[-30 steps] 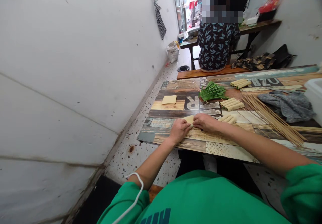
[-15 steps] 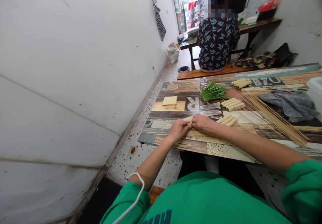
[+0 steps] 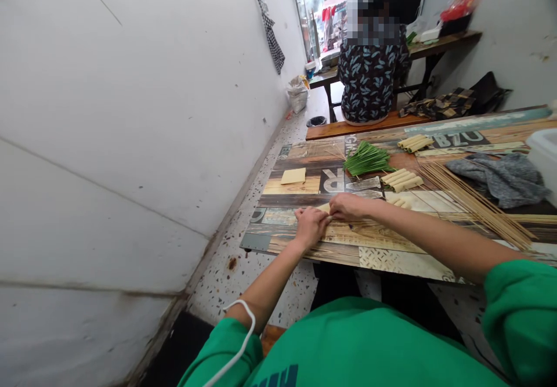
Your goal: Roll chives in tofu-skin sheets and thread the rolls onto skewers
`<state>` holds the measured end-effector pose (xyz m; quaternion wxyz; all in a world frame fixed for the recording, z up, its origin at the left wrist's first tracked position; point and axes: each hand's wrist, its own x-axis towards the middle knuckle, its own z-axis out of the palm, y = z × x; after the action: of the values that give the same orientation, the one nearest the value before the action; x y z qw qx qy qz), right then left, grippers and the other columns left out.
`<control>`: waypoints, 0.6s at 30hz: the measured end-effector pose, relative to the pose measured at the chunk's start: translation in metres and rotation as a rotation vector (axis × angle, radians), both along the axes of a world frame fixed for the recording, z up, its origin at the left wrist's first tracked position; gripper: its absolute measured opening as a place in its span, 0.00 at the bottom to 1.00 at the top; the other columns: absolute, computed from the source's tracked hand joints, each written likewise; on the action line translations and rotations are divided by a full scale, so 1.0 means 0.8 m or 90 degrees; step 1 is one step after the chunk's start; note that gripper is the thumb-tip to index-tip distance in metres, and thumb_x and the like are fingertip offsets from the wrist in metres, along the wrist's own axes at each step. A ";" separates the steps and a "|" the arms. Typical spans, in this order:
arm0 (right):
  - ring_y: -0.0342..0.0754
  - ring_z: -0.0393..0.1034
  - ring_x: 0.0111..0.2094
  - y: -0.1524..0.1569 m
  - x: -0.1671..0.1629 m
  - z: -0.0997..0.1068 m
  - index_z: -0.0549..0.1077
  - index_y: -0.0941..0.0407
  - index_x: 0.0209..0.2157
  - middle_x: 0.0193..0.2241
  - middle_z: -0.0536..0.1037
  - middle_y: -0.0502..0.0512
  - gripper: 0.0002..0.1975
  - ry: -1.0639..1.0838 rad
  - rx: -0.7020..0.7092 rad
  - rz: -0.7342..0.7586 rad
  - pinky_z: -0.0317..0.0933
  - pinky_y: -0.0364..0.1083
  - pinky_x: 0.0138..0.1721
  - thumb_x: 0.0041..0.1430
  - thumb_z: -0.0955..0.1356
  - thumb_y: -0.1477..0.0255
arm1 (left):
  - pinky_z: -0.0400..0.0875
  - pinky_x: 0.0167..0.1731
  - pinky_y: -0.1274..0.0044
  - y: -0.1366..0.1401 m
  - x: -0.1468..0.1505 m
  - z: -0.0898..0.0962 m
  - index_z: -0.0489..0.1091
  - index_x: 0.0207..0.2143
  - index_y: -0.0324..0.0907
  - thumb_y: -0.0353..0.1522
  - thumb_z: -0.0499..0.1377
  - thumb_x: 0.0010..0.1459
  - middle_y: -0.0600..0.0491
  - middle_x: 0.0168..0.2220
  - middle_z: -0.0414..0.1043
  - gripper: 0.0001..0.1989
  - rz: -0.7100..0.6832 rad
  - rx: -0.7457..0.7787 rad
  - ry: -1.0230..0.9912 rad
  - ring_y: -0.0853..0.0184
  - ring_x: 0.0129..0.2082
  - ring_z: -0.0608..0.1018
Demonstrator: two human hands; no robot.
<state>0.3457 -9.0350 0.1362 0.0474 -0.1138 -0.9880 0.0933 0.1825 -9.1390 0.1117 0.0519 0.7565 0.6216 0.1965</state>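
Observation:
My left hand (image 3: 312, 226) and my right hand (image 3: 346, 206) meet near the table's front edge, fingers closed on a pale yellow tofu skin sheet (image 3: 324, 208). Only a strip of it shows behind the fingers; whether anything is wrapped inside is hidden. A small stack of square tofu skin sheets (image 3: 293, 176) lies beyond my left hand. Past my right hand is a bunch of green chives (image 3: 368, 159). Finished-looking tofu skin rolls lie in groups: one middle group (image 3: 402, 180), one farther group (image 3: 415, 143), and a near group (image 3: 398, 201) partly covered by my right forearm.
Many thin wooden skewers (image 3: 474, 201) spread over the right of the patterned table (image 3: 256, 242). Beyond them are a grey cloth (image 3: 500, 178) and a white tub (image 3: 543, 152). A person (image 3: 369, 79) sits on a bench ahead, back turned. A white wall (image 3: 130, 114) runs along the left.
My right hand has shifted slightly left and away from me, and its forearm covers more of the near rolls. Both hands still grip the tofu skin sheet.

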 end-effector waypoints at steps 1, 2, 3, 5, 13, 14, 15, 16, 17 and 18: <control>0.44 0.66 0.27 -0.001 0.002 -0.001 0.80 0.57 0.28 0.26 0.78 0.56 0.10 0.013 -0.002 -0.003 0.52 0.43 0.30 0.59 0.67 0.74 | 0.56 0.43 0.66 0.001 0.001 0.001 0.77 0.32 0.45 0.34 0.61 0.61 0.51 0.35 0.78 0.06 0.012 -0.013 -0.015 0.61 0.41 0.73; 0.44 0.66 0.28 -0.003 0.004 -0.003 0.80 0.57 0.29 0.27 0.78 0.56 0.10 0.029 0.002 -0.005 0.52 0.43 0.30 0.59 0.66 0.73 | 0.56 0.42 0.67 0.002 0.002 0.002 0.78 0.31 0.45 0.34 0.61 0.60 0.51 0.34 0.78 0.06 0.025 -0.026 -0.027 0.60 0.41 0.73; 0.45 0.66 0.29 -0.005 0.005 -0.006 0.80 0.58 0.29 0.28 0.78 0.57 0.10 0.047 0.015 -0.008 0.52 0.43 0.31 0.60 0.66 0.72 | 0.56 0.42 0.67 0.003 0.003 0.003 0.78 0.30 0.44 0.33 0.62 0.59 0.51 0.34 0.78 0.06 0.038 -0.039 -0.037 0.60 0.41 0.73; 0.46 0.66 0.32 -0.011 0.009 -0.014 0.79 0.58 0.31 0.29 0.76 0.58 0.11 0.084 0.063 -0.022 0.52 0.44 0.33 0.62 0.66 0.69 | 0.57 0.41 0.68 0.003 0.006 0.006 0.78 0.30 0.44 0.32 0.63 0.58 0.51 0.33 0.78 0.05 0.065 -0.061 -0.052 0.60 0.41 0.73; 0.49 0.59 0.34 -0.020 0.012 -0.038 0.76 0.61 0.36 0.31 0.73 0.59 0.12 0.118 0.213 0.045 0.50 0.48 0.38 0.66 0.62 0.72 | 0.56 0.40 0.71 0.001 0.008 0.014 0.80 0.30 0.46 0.35 0.62 0.58 0.52 0.32 0.78 0.07 0.127 -0.117 -0.079 0.61 0.41 0.74; 0.49 0.59 0.34 -0.017 0.011 -0.037 0.76 0.61 0.35 0.30 0.72 0.59 0.12 0.099 0.205 0.054 0.50 0.48 0.37 0.65 0.62 0.72 | 0.56 0.41 0.71 0.001 0.006 0.013 0.80 0.32 0.46 0.35 0.61 0.59 0.53 0.32 0.78 0.07 0.123 -0.130 -0.097 0.61 0.40 0.75; 0.49 0.59 0.33 -0.014 0.009 -0.034 0.76 0.61 0.34 0.30 0.72 0.59 0.11 0.076 0.194 0.061 0.49 0.48 0.37 0.64 0.63 0.72 | 0.56 0.41 0.71 0.001 0.004 0.012 0.80 0.34 0.46 0.36 0.62 0.59 0.54 0.32 0.79 0.07 0.127 -0.138 -0.118 0.62 0.38 0.75; 0.49 0.59 0.33 -0.011 0.007 -0.031 0.76 0.60 0.33 0.29 0.72 0.58 0.11 0.052 0.182 0.067 0.49 0.48 0.36 0.63 0.64 0.72 | 0.56 0.42 0.71 0.001 0.002 0.012 0.80 0.37 0.46 0.36 0.62 0.59 0.54 0.32 0.79 0.08 0.136 -0.144 -0.136 0.62 0.38 0.76; 0.48 0.59 0.32 -0.008 0.005 -0.029 0.76 0.60 0.31 0.29 0.72 0.58 0.11 0.032 0.169 0.069 0.48 0.48 0.35 0.63 0.64 0.72 | 0.56 0.42 0.71 0.000 0.000 0.011 0.79 0.41 0.46 0.36 0.63 0.58 0.54 0.33 0.79 0.10 0.147 -0.146 -0.149 0.62 0.38 0.76; 0.48 0.59 0.32 -0.005 0.003 -0.026 0.76 0.60 0.29 0.28 0.72 0.58 0.11 0.016 0.158 0.067 0.48 0.47 0.35 0.62 0.64 0.72 | 0.56 0.43 0.70 -0.002 -0.001 0.011 0.77 0.45 0.46 0.35 0.64 0.57 0.54 0.34 0.80 0.12 0.157 -0.145 -0.153 0.62 0.38 0.77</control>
<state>0.3481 -9.0393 0.1151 0.0686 -0.0540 -0.9959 -0.0256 0.1819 -9.1405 0.1203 0.1863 0.6349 0.7172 0.2188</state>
